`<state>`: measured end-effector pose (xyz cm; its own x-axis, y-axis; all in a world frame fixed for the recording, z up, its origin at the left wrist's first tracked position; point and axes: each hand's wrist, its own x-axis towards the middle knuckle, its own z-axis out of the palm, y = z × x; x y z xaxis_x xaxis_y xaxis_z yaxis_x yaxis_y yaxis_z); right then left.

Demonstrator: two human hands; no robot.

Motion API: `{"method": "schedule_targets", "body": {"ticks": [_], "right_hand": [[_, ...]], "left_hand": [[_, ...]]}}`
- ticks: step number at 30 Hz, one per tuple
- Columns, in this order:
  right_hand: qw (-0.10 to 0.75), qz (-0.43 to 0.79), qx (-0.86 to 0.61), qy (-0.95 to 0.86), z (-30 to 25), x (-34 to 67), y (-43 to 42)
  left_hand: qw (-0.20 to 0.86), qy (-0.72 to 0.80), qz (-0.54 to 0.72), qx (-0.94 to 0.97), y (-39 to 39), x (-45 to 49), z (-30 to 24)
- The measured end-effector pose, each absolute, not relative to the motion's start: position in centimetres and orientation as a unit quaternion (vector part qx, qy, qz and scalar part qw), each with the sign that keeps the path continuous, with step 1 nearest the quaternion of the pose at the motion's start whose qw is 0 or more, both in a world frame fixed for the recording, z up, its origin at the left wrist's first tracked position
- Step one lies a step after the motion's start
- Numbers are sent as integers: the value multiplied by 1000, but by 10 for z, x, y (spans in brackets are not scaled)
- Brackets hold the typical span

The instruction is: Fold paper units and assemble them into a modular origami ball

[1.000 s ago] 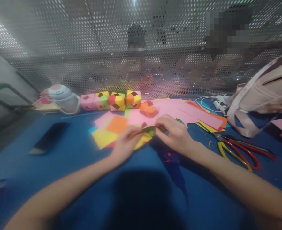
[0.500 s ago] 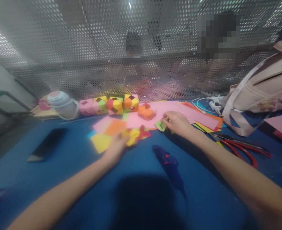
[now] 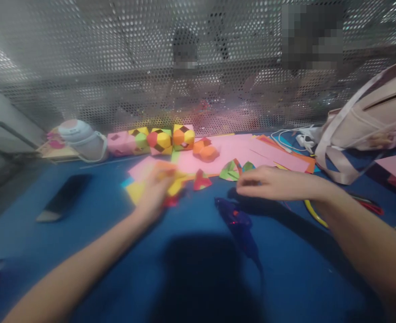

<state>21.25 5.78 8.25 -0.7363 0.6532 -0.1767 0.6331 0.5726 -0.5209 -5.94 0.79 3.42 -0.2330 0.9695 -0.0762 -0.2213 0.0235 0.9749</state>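
On the blue tabletop (image 3: 117, 260), the left hand (image 3: 152, 192) bends over flat, smooth paper sheets (image 3: 134, 193); blur hides whether it grips any. The right hand (image 3: 268, 181), half-open, fingers loosely curled, seemingly holding nothing, is just beside a creased, pointed green paper piece (image 3: 230, 172). Faceted paper balls (image 3: 161, 141) line the far edge, against a perforated metal panel (image 3: 144, 96).

Phone (image 3: 65, 197), one, dark, lay flat on the left of the table (image 3: 19, 244). Bottle (image 3: 80, 139), one, pale, stood beyond it. Bag (image 3: 376, 110), one, beige, sat far right; white cable (image 3: 306, 141) lay just beside it. Perforated screen (image 3: 133, 98) stood along the back.
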Motion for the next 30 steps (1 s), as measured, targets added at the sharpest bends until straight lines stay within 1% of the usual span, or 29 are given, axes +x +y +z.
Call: {"method": "schedule_targets", "body": {"ticks": [2, 4, 7, 10, 12, 14, 16, 19, 20, 22, 25, 28, 30], "right_hand": [[-48, 343, -367, -863, 86, 228, 45], [-73, 377, -387, -838, 84, 237, 30], [-67, 390, -433, -810, 72, 235, 5], [-11, 382, -479, -790, 53, 221, -14], [27, 410, -485, -772, 42, 211, -21], [55, 437, -492, -751, 35, 204, -23], [84, 458, -501, -730, 31, 199, -23], [118, 488, -527, -686, 31, 190, -22], [126, 499, -533, -672, 33, 186, -22], [141, 523, -530, -653, 40, 173, -24], [169, 571, -481, -644, 54, 144, -26], [208, 609, -413, -644, 63, 105, -21], [237, 629, -371, -640, 62, 75, -14]], "left_hand": [[495, 492, 616, 366, 9, -62, 44], [489, 489, 624, 363, 9, -64, 54], [468, 490, 637, 366, 5, -64, 67], [469, 500, 616, 388, -9, -60, 74], [509, 511, 559, 409, -25, -55, 72], [564, 518, 461, 449, -46, -49, 67], [592, 509, 347, 519, -70, -43, 62], [636, 414, 161, 631, -101, -36, 58], [636, 375, 110, 666, -109, -34, 57], [614, 297, 55, 729, -121, -32, 56], [538, 248, 42, 804, -129, -36, 52], [452, 304, 51, 837, -134, -49, 51], [427, 343, 54, 835, -136, -64, 54]]}}
